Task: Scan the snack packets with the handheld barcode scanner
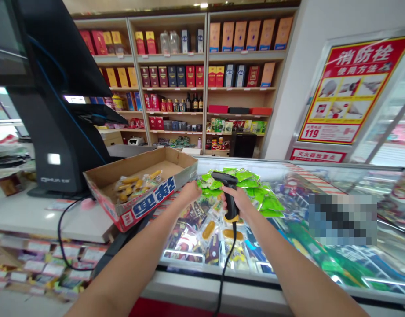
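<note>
My right hand (239,201) is wrapped round the handle of a black barcode scanner (232,207), held upright over the glass freezer top with its cable hanging toward me. Close to the left rim of a pile of green packets (266,198) is my left hand (191,192). Its fingers are curled closed, and whatever they may hold is hidden. Between my forearms, clear-wrapped yellow-brown snacks (209,230) lie on the glass. On the left, a cardboard box (166,156) contains several similar wrapped pieces (136,185).
A black checkout terminal (60,132) stands on the white counter (17,222) at left. The glass freezer (195,259) spans the front, with packaged goods visible inside. Shelves of boxed bottles (184,75) line the back wall. A red notice (352,92) hangs at right.
</note>
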The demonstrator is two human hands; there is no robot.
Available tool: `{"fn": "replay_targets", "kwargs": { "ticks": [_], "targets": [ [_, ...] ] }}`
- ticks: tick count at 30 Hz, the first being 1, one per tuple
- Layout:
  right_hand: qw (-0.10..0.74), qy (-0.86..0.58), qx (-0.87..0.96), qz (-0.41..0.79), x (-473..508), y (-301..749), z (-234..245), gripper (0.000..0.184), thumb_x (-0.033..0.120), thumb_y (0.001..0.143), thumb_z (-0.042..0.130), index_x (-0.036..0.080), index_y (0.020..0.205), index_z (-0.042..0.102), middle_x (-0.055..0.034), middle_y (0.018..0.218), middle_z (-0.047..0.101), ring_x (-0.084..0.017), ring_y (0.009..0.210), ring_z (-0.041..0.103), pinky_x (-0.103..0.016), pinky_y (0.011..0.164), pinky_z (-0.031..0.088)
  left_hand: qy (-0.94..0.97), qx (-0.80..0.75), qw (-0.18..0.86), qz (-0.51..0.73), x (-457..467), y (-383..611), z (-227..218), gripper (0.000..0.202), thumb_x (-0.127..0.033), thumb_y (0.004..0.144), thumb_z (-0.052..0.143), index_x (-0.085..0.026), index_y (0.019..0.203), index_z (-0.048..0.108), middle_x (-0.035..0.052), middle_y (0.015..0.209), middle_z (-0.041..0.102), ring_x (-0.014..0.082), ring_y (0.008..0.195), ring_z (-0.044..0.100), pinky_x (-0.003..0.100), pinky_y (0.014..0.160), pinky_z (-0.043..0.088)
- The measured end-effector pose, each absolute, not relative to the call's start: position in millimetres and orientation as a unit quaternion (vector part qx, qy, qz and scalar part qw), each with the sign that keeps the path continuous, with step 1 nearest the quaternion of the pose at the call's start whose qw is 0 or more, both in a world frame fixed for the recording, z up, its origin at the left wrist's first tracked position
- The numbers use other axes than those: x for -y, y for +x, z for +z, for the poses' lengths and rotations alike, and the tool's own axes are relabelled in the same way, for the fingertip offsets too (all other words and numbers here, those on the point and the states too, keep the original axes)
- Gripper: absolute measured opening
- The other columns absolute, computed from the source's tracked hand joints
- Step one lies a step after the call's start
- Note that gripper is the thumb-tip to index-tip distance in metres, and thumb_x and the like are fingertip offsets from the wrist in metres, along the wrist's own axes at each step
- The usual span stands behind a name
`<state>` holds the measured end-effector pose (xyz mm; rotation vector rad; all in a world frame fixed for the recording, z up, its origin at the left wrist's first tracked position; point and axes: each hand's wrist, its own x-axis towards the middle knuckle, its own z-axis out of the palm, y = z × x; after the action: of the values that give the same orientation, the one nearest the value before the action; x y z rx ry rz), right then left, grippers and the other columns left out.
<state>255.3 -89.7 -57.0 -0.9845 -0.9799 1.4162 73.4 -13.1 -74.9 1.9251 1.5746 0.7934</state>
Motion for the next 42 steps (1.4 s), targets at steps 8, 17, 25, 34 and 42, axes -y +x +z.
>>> {"fn": "replay_targets", "kwargs": {
  "ticks": [8, 17, 25, 34, 42],
  "targets": [
    [0.511, -0.421, 0.47, 0.583, 95.7, 254.3, -57.2, 0.024, 0.035, 0.07, 0.071, 0.016, 0.072, 0.057, 0.0023, 0.049, 0.058, -0.011, 0.037, 0.051, -0.024, 0.036, 0.047, 0.474, -0.328, 0.66, 0.481, 3.1, 53.2, -97.4, 0.034, -0.017, 0.057, 0.082, -0.012, 0.084, 0.061, 0.0102, 0.083, 0.071, 0.0218, 0.076, 0.07, 0.04, 0.08, 0.054],
    [0.491, -0.413, 0.504, 0.578, 97.2, 254.9, -57.0, 0.036, 0.042, 0.064, 0.075, 0.017, 0.083, 0.058, 0.0043, 0.048, 0.058, -0.011, 0.036, 0.051, -0.024, 0.036, 0.047, 0.506, -0.258, 0.637, 0.52, 13.1, 66.9, -85.2, 0.062, -0.03, 0.049, 0.09, -0.017, 0.104, 0.065, 0.007, 0.088, 0.071, 0.0236, 0.083, 0.07, 0.041, 0.078, 0.055],
    [0.474, -0.419, 0.513, 0.58, 97.5, 251.9, -61.5, 0.032, 0.042, 0.064, 0.073, 0.016, 0.072, 0.057, 0.0033, 0.048, 0.057, -0.011, 0.035, 0.051, -0.023, 0.034, 0.045, 0.516, -0.253, 0.634, 0.517, 12.4, 66.1, -88.8, 0.06, -0.033, 0.051, 0.089, -0.018, 0.103, 0.064, 0.0047, 0.085, 0.071, 0.0203, 0.075, 0.069, 0.038, 0.075, 0.056],
    [0.465, -0.427, 0.52, 0.576, 99.2, 250.7, -60.5, 0.032, 0.044, 0.064, 0.072, 0.016, 0.066, 0.055, 0.0027, 0.048, 0.057, -0.011, 0.033, 0.051, -0.024, 0.034, 0.045, 0.514, -0.27, 0.635, 0.51, 15.2, 70.3, -89.6, 0.061, -0.031, 0.047, 0.091, -0.018, 0.1, 0.063, 0.0022, 0.08, 0.069, 0.0192, 0.072, 0.069, 0.037, 0.074, 0.056],
    [0.469, -0.423, 0.519, 0.576, 99.8, 250.0, -57.5, 0.032, 0.043, 0.063, 0.072, 0.017, 0.072, 0.055, 0.0034, 0.048, 0.057, -0.011, 0.035, 0.051, -0.023, 0.034, 0.046, 0.52, -0.279, 0.628, 0.507, 17.7, 69.7, -88.8, 0.058, -0.034, 0.048, 0.09, -0.018, 0.098, 0.064, 0.0033, 0.082, 0.069, 0.0187, 0.073, 0.068, 0.038, 0.076, 0.055]
  ]
}}
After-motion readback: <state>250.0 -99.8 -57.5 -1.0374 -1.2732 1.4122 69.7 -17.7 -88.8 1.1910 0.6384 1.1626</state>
